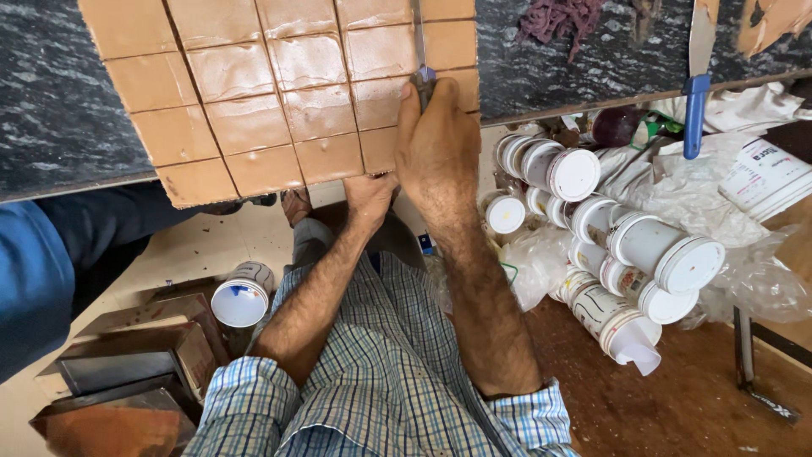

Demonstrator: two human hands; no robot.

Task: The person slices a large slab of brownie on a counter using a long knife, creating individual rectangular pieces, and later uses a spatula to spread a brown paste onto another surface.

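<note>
A flat slab of light brown sweet [279,93], scored into square pieces, lies on a dark stone counter [59,101]. My right hand [436,144] is closed around the handle of a knife [420,51] whose thin blade stands in a cut line near the slab's right side. My left hand [370,193] rests against the slab's front edge at the counter's lip, fingers curled under; what it grips, if anything, is hidden.
A second knife with a blue handle [696,101] lies on the counter at right. Below, stacks of white lidded tubs [643,245] lie among plastic bags. One more tub [241,296] and metal trays [127,364] sit at lower left. Another person's blue sleeve [30,279] is at left.
</note>
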